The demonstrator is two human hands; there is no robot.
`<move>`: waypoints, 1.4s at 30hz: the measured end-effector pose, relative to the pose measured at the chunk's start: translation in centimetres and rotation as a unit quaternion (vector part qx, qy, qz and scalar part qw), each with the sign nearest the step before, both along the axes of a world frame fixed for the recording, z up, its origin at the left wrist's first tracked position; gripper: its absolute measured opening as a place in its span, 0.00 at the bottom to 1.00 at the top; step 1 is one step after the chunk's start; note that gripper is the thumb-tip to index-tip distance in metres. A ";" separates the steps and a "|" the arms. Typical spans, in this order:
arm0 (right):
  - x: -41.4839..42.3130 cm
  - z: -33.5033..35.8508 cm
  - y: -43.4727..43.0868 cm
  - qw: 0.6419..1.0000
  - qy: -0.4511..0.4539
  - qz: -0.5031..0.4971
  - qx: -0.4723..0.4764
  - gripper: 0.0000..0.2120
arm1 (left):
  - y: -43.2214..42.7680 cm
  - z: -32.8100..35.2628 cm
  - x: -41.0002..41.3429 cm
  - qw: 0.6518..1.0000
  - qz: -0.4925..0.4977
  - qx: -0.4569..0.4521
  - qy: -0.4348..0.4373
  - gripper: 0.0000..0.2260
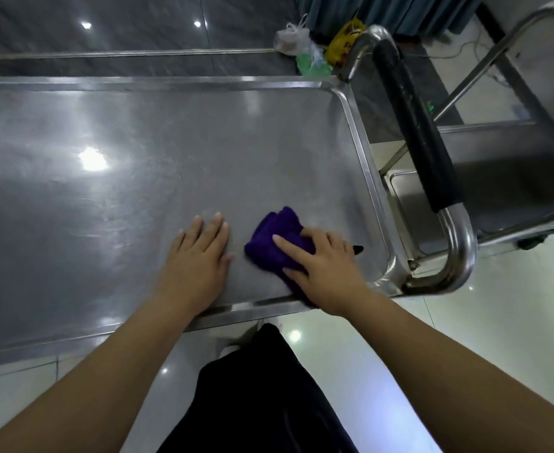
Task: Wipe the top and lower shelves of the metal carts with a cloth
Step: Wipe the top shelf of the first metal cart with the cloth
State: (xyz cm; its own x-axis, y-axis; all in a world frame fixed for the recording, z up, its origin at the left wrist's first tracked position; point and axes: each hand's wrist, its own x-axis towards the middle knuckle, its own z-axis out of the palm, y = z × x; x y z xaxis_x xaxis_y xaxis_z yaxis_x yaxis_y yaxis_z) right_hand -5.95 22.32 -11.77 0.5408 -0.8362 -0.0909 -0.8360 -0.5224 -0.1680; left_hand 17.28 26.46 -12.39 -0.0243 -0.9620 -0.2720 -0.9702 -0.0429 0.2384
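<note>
No text or label can be read

Pale glossy floor tiles [514, 328] are laid near and right, ceiling lights mirrored in them. Dark marbled tiles [122, 24] are noted far left. Teal curtain [409, 11] is hung far right, plastic bags [293, 35] heaped beneath.
</note>
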 end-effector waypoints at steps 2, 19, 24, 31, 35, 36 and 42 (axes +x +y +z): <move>-3.0 0.0 -1.1 0.993 0.027 -0.119 0.009 0.26 | -0.2 -0.4 0.4 1.000 -0.006 -0.009 0.006 0.25; -3.6 0.7 3.9 0.921 0.093 -0.379 0.006 0.26 | -0.4 -0.7 0.5 1.000 -0.015 -0.013 0.000 0.24; 0.8 0.8 7.5 0.992 0.025 -0.125 -0.020 0.25 | -0.4 -0.1 0.6 1.000 -0.016 -0.010 0.009 0.24; -5.0 1.3 5.8 0.928 0.086 -0.361 0.024 0.26 | 3.3 1.7 1.3 0.999 -0.006 -0.022 0.042 0.21; -3.4 1.2 6.5 0.937 0.068 -0.338 0.053 0.26 | 8.1 2.0 1.1 0.994 0.034 -0.097 0.032 0.11; -2.9 1.1 6.7 0.944 0.066 -0.318 0.050 0.26 | 9.2 2.0 1.1 0.992 0.055 -0.108 0.025 0.09; 1.1 1.3 8.6 0.986 0.081 -0.142 0.038 0.26 | 13.8 1.2 1.4 0.987 0.051 -0.151 0.013 0.15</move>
